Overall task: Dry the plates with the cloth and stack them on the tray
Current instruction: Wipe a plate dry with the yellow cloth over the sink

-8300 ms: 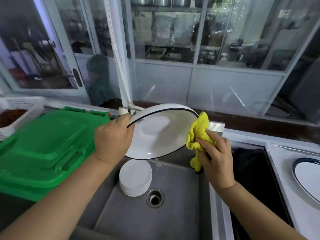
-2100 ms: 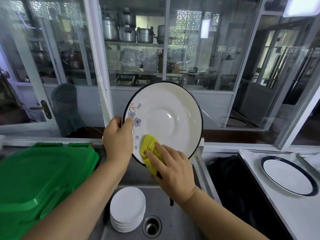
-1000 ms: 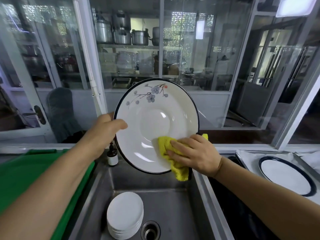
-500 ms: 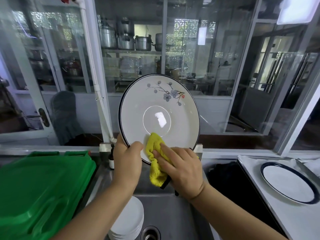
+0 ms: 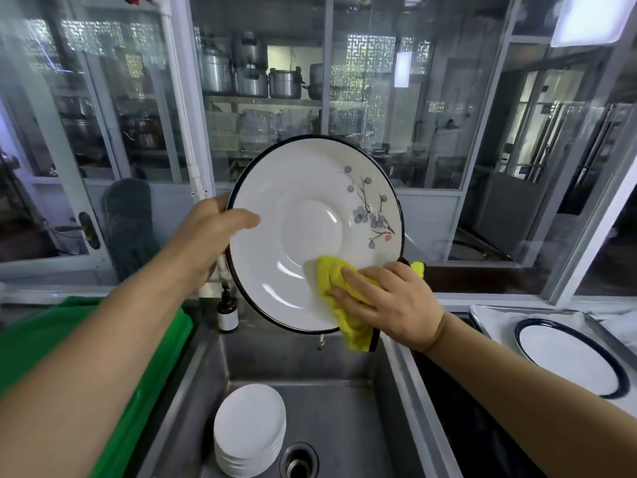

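Head view: steel sink [image 5: 344, 401] below centre, green lid [image 5: 148, 367] to its left, tray [image 5: 489, 312] at right bearing one dark-rimmed plate [image 5: 568, 363], and a stack of small white plates [image 5: 250, 429] in the basin. Large flowered plate [image 5: 310, 232] is held tilted above the sink, face toward the camera; left hand [image 5: 210, 232] grips its left rim, thumb on the face. Right hand [image 5: 389, 305], fingers lightly curled, presses the yellow cloth [image 5: 339, 288] against the plate's lower right.
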